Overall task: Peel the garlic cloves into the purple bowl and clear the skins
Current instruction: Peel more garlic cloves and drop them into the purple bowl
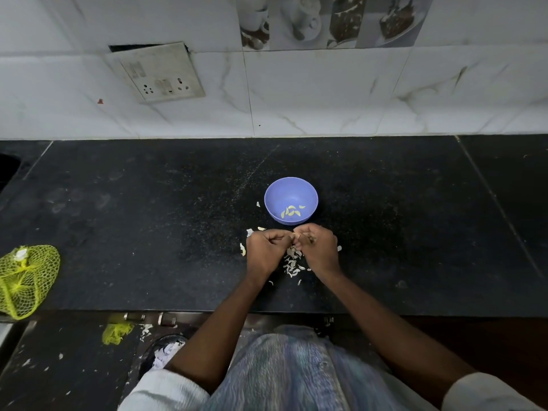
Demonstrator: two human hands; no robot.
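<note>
Both hands together just in front of the purple bowl (291,200), above the black stone counter (148,218). Left hand (267,250) curled into a loose fist, knuckles up, fingertips turned toward the right hand (317,247). Right hand likewise curled, thumb and fingers bent inward. Between the two, a small pale piece (294,234) pinched where the fingertips meet, probably a garlic clove, too small and too covered to say for certain. Both grips closed on that piece; which hand bears most of it, impossible to tell.

Purple bowl upright on the counter, just beyond the hands, apart from them. Inside, near its bottom, a few peeled cloves (290,212), pale yellow-green, lying close together.

Garlic skins (292,262) scattered on the counter directly beneath and between the wrists, white and flaky, densest under the gap between the hands. More loose bits to the left of the left hand (243,249) and one by the bowl's left edge (258,204).

Far left on the counter, a yellow mesh bag (25,280), slack, with something white (21,253) near its top. Behind, a white marbled tile wall (326,93) with a switch-and-socket plate (157,74) hanging slightly askew. Below the counter edge, a scrap of yellow mesh (117,332) and more white flakes on the floor.
</note>
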